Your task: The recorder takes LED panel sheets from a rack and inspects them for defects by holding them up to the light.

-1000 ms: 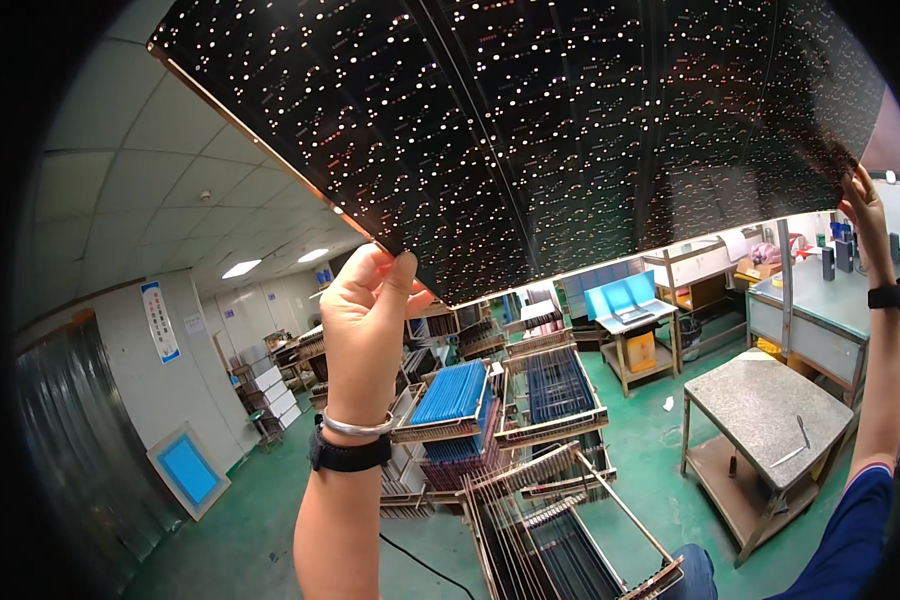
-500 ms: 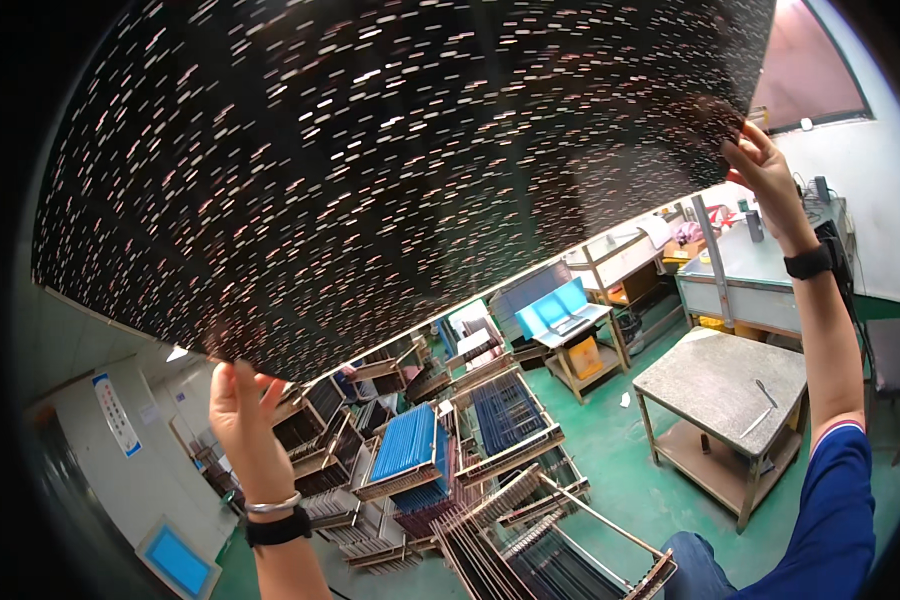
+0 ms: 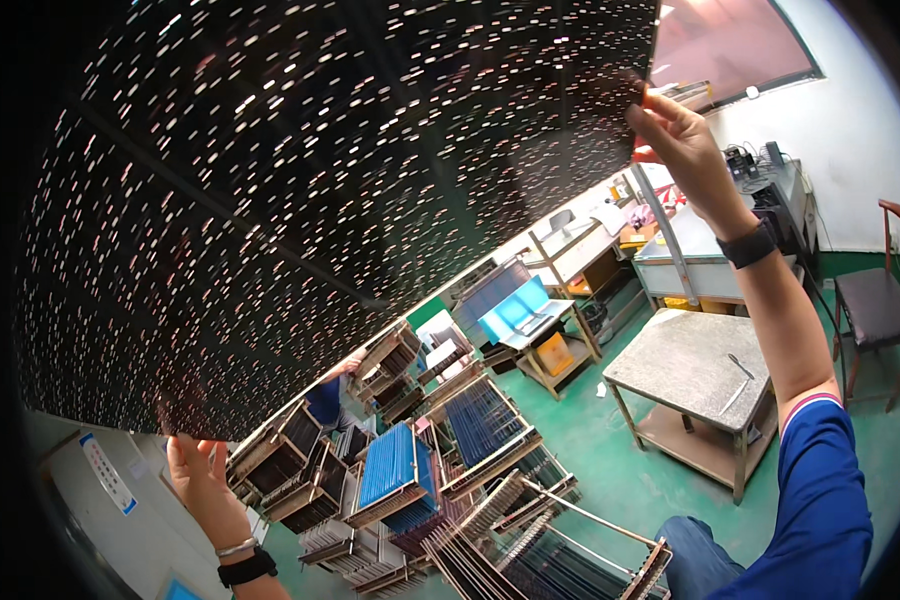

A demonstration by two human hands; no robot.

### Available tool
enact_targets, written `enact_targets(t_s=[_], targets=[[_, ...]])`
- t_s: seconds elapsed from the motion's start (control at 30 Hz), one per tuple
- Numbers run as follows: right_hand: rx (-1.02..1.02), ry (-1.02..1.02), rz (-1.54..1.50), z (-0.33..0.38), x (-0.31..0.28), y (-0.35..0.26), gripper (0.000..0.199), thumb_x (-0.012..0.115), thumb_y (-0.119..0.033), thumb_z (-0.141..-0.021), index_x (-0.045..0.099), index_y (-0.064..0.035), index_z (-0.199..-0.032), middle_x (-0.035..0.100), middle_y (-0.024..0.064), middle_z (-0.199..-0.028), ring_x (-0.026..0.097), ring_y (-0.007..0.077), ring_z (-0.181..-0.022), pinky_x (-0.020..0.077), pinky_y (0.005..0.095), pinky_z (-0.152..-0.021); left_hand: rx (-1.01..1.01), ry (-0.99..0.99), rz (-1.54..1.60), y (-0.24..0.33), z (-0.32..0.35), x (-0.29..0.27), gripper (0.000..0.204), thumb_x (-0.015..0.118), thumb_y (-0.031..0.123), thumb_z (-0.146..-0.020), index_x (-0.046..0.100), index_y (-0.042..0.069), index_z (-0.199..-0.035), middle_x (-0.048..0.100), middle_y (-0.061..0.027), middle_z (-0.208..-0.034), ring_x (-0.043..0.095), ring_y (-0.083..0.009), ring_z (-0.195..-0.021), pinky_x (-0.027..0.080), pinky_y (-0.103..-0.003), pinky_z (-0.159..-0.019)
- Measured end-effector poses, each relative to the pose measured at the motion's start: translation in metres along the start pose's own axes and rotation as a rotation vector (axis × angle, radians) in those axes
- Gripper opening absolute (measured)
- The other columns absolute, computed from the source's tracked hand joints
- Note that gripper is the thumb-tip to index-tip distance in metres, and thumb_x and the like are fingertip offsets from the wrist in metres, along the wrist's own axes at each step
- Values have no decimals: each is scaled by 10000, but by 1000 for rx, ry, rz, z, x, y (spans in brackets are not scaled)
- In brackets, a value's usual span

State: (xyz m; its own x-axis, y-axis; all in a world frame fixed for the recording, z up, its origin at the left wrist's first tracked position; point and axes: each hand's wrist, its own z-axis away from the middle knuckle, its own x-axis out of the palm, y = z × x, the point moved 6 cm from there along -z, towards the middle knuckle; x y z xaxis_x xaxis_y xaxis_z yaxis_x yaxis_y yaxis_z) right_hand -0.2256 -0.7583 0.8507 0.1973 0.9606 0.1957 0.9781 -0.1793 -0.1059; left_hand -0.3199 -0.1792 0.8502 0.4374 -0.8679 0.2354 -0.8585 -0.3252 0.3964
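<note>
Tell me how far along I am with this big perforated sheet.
Done: the dark perforated sheet is lifted overhead, out of the racks below. In hand: left hand and right hand pinch opposite corners, light showing through the holes. Left: it is not yet set down anywhere.

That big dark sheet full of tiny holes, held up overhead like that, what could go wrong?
1. The large dark perforated sheet is pinched only at two far corners, by the left hand and the right hand; a slip could drop or buckle it.
2. It blocks much of the view, so a step might catch the metal racks of panels crowding the green floor.
</note>
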Motion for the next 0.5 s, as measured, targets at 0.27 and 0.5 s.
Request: enact_targets(t_s=[0.27, 0.5], targets=[[28, -7, 52, 3, 7, -10, 591, 649, -477, -785, 581, 23, -1091, 568, -52, -668, 495, -18, -587, 393, 131, -514, -45, -36, -22, -8, 1, -1, 222, 531, 266, -911, 518, 81, -1033, 521, 19, -832, 535, -79, -813, 474, -257, -793], [0, -27, 77, 6, 5, -13, 553, 637, -465, -802, 585, 9, -1082, 553, -52, -631, 462, -6, -576, 352, 151, -509, -94, -13, -41, -25, -4, -5, 239, 528, 282, -911, 529, 98, -1065, 565, 21, -910, 545, -72, -815, 472, -232, -784]])
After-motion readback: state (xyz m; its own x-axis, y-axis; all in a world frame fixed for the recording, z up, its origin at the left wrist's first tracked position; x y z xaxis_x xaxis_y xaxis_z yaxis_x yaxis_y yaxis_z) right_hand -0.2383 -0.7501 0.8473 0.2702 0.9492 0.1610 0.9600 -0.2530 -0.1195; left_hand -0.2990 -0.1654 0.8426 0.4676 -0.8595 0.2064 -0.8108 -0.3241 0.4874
